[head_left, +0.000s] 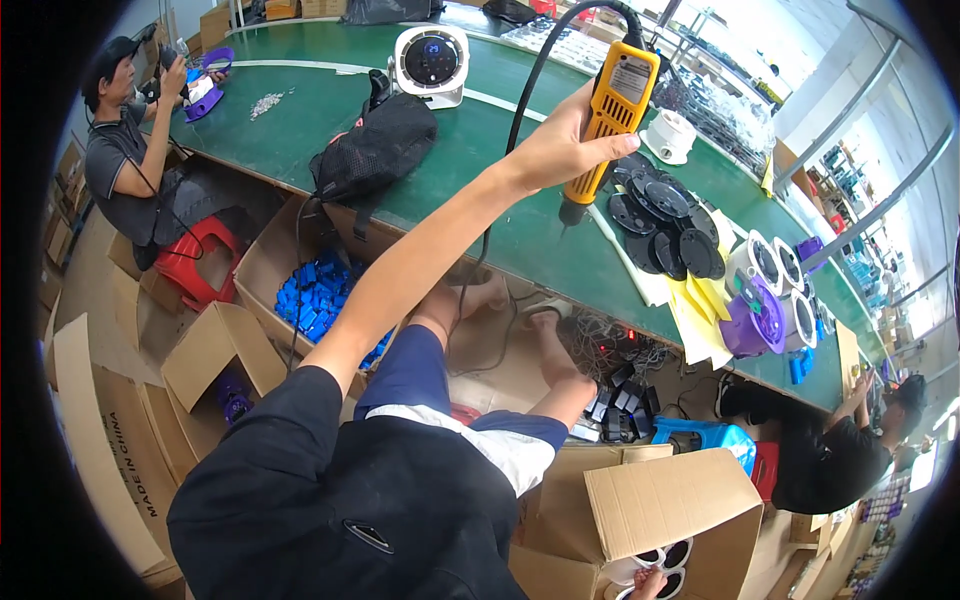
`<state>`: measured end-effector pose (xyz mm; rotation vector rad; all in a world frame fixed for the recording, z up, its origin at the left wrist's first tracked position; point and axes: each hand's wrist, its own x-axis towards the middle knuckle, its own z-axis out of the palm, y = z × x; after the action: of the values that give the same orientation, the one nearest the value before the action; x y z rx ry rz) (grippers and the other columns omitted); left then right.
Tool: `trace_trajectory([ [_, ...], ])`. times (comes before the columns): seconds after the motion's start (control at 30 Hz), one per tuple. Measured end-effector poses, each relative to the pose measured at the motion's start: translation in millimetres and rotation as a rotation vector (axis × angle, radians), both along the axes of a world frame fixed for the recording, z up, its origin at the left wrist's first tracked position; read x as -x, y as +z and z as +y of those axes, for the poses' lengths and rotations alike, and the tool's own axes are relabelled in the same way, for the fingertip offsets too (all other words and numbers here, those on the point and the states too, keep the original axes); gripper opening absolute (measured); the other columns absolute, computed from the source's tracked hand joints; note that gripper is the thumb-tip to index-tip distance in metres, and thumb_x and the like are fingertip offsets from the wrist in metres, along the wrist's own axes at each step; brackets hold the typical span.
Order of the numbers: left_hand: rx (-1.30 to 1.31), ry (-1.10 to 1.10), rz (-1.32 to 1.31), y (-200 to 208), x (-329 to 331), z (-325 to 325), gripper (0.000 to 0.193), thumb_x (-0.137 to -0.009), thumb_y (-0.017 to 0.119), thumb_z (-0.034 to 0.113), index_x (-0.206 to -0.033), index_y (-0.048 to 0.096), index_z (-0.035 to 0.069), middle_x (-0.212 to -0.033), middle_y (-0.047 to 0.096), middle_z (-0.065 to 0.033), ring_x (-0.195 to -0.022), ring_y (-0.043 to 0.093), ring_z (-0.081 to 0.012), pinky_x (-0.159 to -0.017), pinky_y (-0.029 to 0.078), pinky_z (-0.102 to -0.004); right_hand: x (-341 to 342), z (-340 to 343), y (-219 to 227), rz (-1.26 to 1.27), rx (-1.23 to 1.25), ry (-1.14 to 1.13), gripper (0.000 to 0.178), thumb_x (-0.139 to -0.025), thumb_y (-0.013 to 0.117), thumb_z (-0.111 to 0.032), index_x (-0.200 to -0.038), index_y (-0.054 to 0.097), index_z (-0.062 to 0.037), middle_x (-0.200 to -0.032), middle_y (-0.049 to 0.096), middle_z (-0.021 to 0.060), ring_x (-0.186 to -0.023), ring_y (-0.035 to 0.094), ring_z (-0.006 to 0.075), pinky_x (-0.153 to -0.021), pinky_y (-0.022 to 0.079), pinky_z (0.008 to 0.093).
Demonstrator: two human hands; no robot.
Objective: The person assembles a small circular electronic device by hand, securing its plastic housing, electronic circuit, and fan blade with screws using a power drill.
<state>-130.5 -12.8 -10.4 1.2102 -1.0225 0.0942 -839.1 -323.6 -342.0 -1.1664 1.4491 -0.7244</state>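
Note:
My left hand [565, 148] is raised over the green table, closed around a yellow electric screwdriver [617, 100]. The tool's dark tip points down, and a black cable runs from its top. Beneath and right of it, black round plates [662, 215] lie in a loose pile. At the lower edge my right hand [650, 584] reaches into an open cardboard box [665, 505], its fingers curled at the rim of a white round housing [648, 560]. Part of that hand is cut off by the picture's edge.
On the table [480, 225] stand a white round device with a lit display [430, 62], a black bag [378, 148], white and purple housings [755, 315] and yellow sheets [697, 310]. Blue parts [320, 297] fill a box below. Co-workers sit left [130, 165] and right [835, 465].

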Motion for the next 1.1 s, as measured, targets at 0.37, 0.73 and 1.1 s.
trace_trajectory([
  [0.37,-0.014,0.007,0.065,-2.4,2.9,7.7,0.062,-0.086,0.071,0.025,-0.135,0.04,0.006,-0.111,0.059,-0.0086,-0.104,0.059,-0.0186,-0.095,0.046,-0.0362,-7.1,8.0,10.7,-0.03,0.098,-0.062,0.031,-0.088,0.071,-0.029,-0.07,0.057,-0.0079,-0.061,0.052,0.0016,-0.054,0.046,0.0133,-0.05,0.038,0.028],
  [0.73,0.049,-0.023,0.111,3.0,2.3,25.6,0.068,-0.09,0.062,0.035,-0.141,0.028,0.006,-0.106,0.063,-0.0128,-0.106,0.06,-0.0195,-0.1,0.042,-0.0389,4.4,-12.5,24.3,-0.033,0.155,0.003,0.027,-0.09,0.069,-0.028,-0.079,0.06,-0.0054,-0.066,0.056,0.0033,-0.057,0.049,0.0144,-0.052,0.04,0.0288],
  [1.1,0.071,-0.058,0.188,-1.2,-2.9,39.6,0.06,-0.1,0.03,0.056,-0.123,0.055,0.007,-0.106,0.067,-0.0102,-0.103,0.059,-0.0182,-0.096,0.042,-0.0365,6.8,-48.2,75.9,-0.017,0.261,0.115,0.023,-0.093,0.063,-0.027,-0.089,0.06,-0.0044,-0.073,0.059,0.0037,-0.062,0.053,0.0133,-0.054,0.043,0.0277],
])
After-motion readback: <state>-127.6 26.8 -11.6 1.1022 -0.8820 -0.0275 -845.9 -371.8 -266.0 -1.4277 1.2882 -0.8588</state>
